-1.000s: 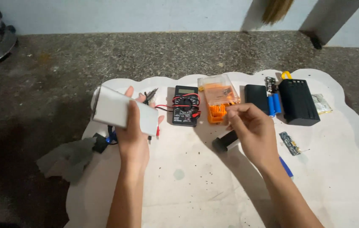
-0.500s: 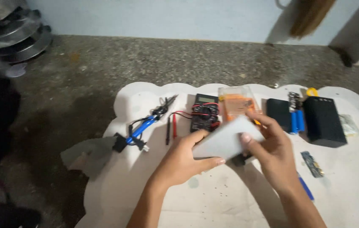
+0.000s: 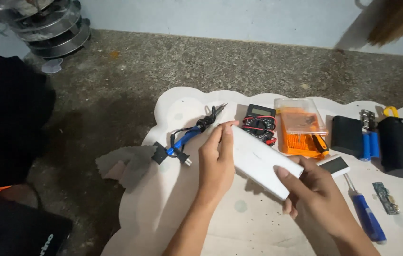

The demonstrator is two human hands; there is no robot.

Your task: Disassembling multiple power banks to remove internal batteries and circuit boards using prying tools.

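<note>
Nearest, both forearms ran off the bottom edge. The left hand (image 3: 216, 163) and right hand (image 3: 316, 194) together gripped a white slab (image 3: 258, 161), the left fingers curled over its upper end, the right thumb pressed on its lower end; the slab hid the right fingertips and most of both palms. It hung tilted above the white mat (image 3: 173, 204), whose near edge was cut off.

Just right of the right hand lay a blue screwdriver (image 3: 366, 219), and beyond that a small circuit board (image 3: 384, 197), too small to read in detail. A little flat device (image 3: 334, 165) peeked out behind the right thumb, partly covered.

Left of the left hand sat a blue soldering iron (image 3: 187, 137) with its cord bunched. Past the slab lay a multimeter (image 3: 259, 123), partly hidden by it, and a clear case (image 3: 301, 127) holding orange parts (their kind was not plain). Farther right stood a black box (image 3: 402, 144), cut off at the edge.

Half a second before, the slab had been held lower and more face-up; the view had since swung left.
</note>
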